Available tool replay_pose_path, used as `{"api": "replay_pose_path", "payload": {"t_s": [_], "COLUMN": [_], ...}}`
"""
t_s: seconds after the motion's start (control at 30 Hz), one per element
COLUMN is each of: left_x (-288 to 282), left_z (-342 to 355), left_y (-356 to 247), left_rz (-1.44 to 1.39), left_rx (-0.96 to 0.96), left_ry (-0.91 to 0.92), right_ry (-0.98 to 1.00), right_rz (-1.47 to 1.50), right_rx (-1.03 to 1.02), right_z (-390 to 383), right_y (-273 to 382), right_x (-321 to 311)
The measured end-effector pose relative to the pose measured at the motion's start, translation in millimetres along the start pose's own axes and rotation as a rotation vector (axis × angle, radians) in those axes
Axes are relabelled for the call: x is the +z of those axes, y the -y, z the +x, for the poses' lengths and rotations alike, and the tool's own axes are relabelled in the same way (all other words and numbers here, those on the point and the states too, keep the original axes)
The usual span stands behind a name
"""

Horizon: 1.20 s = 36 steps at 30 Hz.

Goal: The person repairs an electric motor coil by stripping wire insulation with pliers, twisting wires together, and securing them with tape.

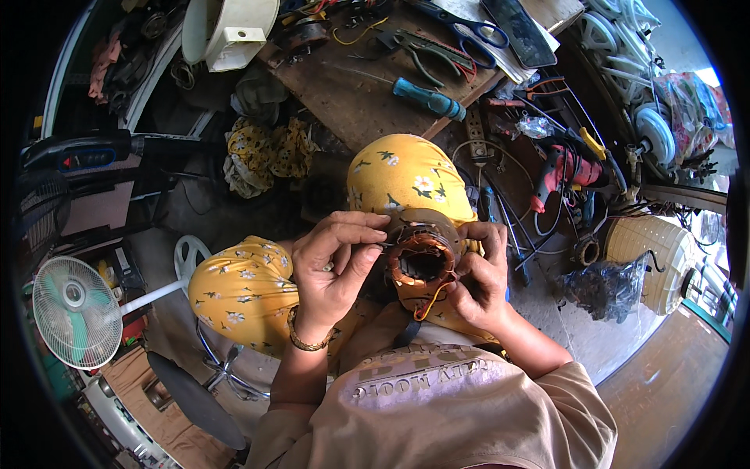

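"What are the hands holding?"

"The right hand (480, 273) is gripping the right side of a ring-shaped motor stator of brown metal and copper winding (426, 234), its fingers bending around the edge. The left hand (337, 250) is reaching its far-left side, holding thumb and forefinger close together. I cannot tell whether those fingers are pinching anything."

"And where is the stator sitting?"

"It is facing the person, just on the near side of a knee in yellow flowered cloth (406, 176). A thin orange-yellow wire (430, 303) is hanging in a loop from its near-right edge."

"What is lying around?"

"On the far side, a brown wooden desk (336, 94) is carrying a screwdriver with a teal handle (430, 99) and scissors with dark blue handles (480, 43). A pinkish-red power drill (564, 173) is lying to the right, and a round white fan with green blades (78, 301) is standing well to the left."
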State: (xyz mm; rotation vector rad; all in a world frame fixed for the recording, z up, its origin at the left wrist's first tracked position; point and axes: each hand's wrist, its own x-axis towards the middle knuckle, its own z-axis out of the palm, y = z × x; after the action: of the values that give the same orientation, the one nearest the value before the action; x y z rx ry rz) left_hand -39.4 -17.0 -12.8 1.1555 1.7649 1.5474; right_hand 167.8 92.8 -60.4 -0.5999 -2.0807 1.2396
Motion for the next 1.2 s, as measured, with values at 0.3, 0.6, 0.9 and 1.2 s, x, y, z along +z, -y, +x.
{"api": "replay_pose_path", "payload": {"t_s": [0.3, 0.6, 0.9, 1.2], "left_x": [0.7, 5.2, 7.6, 13.9], "left_z": [-1.0, 1.2, -3.7, -2.9], "left_y": [2.6, -3.3, -21.4, -23.9], "left_rz": [-0.009, 0.006, 0.031, 0.542], "left_rx": [0.004, -0.011, -0.023, 0.260], "left_ry": [-0.007, -0.009, -0.104, -0.026], "right_ry": [0.024, -0.167, -0.181, -0.234], "right_rz": [-0.038, 0.200, 0.078, 0.092], "right_rx": [-0.025, -0.020, -0.037, 0.001], "right_z": [-2.6, 23.0, 42.9, 46.2], "right_y": [-3.1, 10.7, 24.0, 29.1], "right_x": [-1.4, -7.0, 3.8, 11.6]}}
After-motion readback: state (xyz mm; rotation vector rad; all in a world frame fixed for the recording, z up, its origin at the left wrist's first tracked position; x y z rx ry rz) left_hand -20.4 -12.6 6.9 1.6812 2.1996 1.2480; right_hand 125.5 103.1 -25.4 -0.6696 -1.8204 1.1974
